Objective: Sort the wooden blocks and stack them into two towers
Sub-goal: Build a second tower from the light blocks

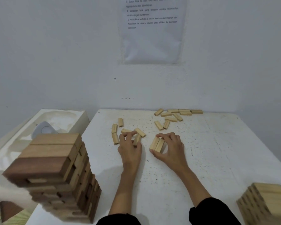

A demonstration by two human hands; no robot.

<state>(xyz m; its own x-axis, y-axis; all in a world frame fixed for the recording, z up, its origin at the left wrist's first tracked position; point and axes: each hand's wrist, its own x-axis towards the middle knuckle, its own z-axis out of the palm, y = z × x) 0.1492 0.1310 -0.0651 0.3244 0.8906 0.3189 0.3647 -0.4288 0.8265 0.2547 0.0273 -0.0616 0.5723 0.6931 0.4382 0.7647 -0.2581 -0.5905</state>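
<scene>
The dark tower [55,172], built of brown blocks in crossed layers, is taken as the reference and stands at the near left corner of the white table [217,151]. The pale tower [266,202] is seen well to the right of the dark tower, at the near right edge, and is cut off by the frame. Beyond the dark tower and to its right, the left hand [130,148] is curled, with a single pale block [137,140] pinched between thumb and fingertips. Further right of the dark tower, the right hand [170,148] is closed around a pair of pale blocks [157,144], which are held side by side and touching, with their near ends on or just above the table. A few loose pale blocks [114,128] are scattered just past the left hand, and a larger far cluster [185,113] lies well beyond the dark tower along the back edge of the table. The step in hand is judged to be the gathering of pale blocks for a fresh layer. For the next move, the three held blocks are to be joined, carried toward the pale tower and set crosswise on its top, so a level placement and a light release are called for; about a dozen and a half pale blocks remain to be stacked
</scene>
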